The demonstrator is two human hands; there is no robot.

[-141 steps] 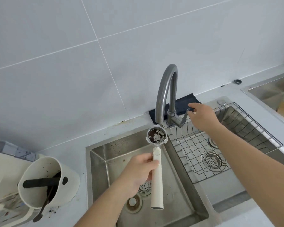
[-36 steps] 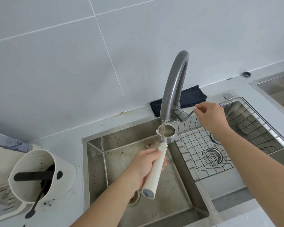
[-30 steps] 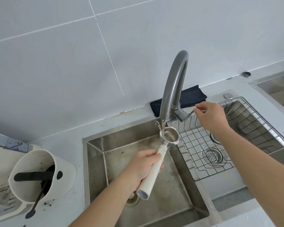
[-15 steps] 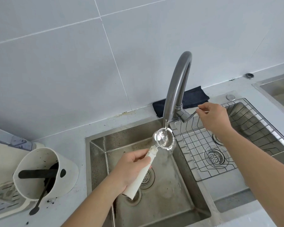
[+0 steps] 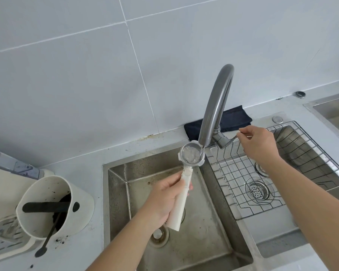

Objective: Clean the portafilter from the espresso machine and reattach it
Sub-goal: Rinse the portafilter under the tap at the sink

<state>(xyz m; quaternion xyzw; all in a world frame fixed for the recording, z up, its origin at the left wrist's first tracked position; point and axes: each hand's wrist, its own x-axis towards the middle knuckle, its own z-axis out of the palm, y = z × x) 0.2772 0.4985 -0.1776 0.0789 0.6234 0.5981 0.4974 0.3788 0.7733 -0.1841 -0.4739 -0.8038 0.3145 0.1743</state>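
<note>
Nearest me, left hand has its grip wrapped round the white handle of the portafilter, over the left sink. Past that grip, basket faces up under the faucet spout, water running in and pooling. Right of it, right hand has its grip pinching the faucet lever, above the wire rack. Far left of the grips, knock box on the bench. Behind the faucet, dark cloth.
</note>
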